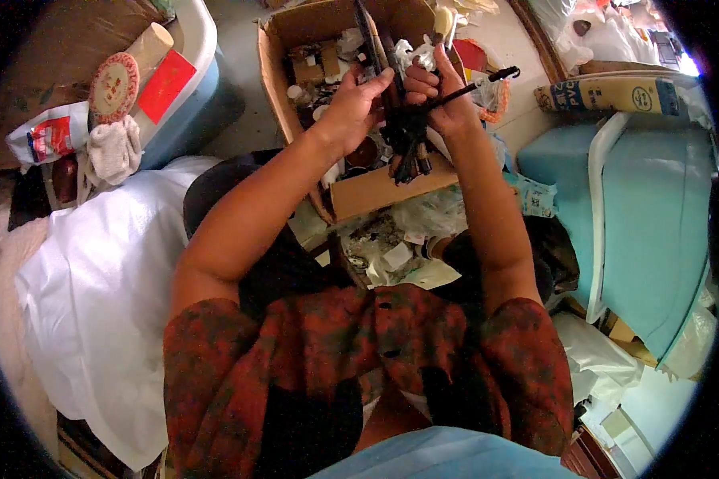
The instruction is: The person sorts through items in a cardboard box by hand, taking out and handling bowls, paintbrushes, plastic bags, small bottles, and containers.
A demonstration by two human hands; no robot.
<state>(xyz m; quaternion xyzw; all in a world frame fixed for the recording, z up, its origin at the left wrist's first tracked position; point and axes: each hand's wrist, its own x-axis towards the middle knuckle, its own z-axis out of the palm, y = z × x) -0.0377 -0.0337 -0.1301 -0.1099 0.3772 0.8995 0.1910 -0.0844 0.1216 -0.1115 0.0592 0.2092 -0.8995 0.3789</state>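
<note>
Both hands are over an open cardboard box (391, 191). My left hand (351, 108) is closed on a bundle of long dark sticks (409, 132), its thumb stretched along them. On the other side, my right hand (447, 96) has its fingers curled round the same bundle. The lower part looks wrapped in something black, and several brownish tips poke out below. A thin black rod (487, 81) with a hooked end juts out to the right, past my right hand. Crumpled white plastic (414, 54) shows by my right fingers. What the sticks are exactly, I cannot tell.
Small mixed items fill the box. At left, a tub (204, 56) bears a round red-and-white lid (113, 88), a red packet (168, 86) and a knitted glove (114, 150). White sheeting (104, 295) lies below it. A turquoise container (655, 215) stands at right.
</note>
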